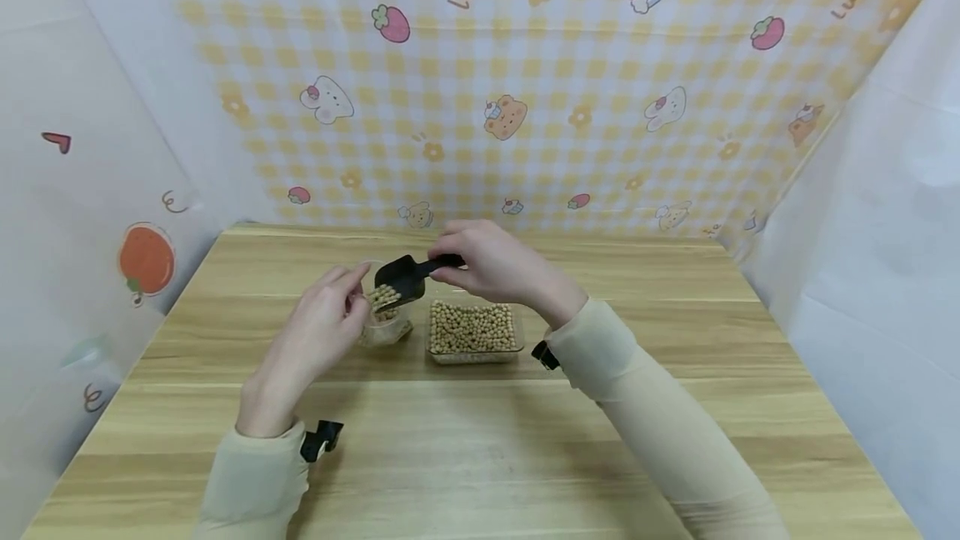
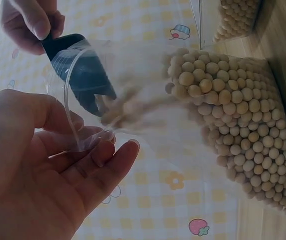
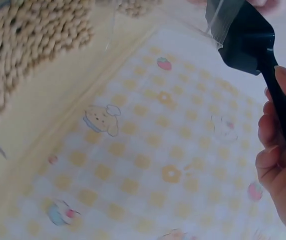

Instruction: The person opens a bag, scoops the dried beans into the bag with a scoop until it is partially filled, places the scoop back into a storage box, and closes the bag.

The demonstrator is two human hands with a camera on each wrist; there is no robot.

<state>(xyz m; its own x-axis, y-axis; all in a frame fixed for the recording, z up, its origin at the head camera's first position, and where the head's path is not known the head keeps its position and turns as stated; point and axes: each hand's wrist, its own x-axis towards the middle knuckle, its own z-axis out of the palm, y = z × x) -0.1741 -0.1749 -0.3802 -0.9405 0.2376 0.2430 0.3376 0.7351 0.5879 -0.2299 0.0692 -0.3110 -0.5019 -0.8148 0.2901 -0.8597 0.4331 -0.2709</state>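
Observation:
My right hand (image 1: 495, 263) grips the handle of a black scoop (image 1: 405, 277), tilted with its mouth inside the opening of a clear plastic zip bag (image 1: 386, 333). Soybeans (image 2: 125, 107) stream off the scoop, blurred, in the left wrist view. Below them, a heap of soybeans (image 2: 243, 120) fills the lower part of the standing bag. My left hand (image 1: 318, 323) pinches the bag's rim between thumb and fingers and keeps the mouth spread. In the right wrist view, fingers (image 3: 270, 160) curl round the scoop's handle.
Right of the bag stands a clear rectangular container (image 1: 476, 358) full of soybeans. Both sit on a wooden table (image 1: 480, 457). A checked cloth backdrop (image 1: 465, 148) hangs behind, with white sheets at both sides.

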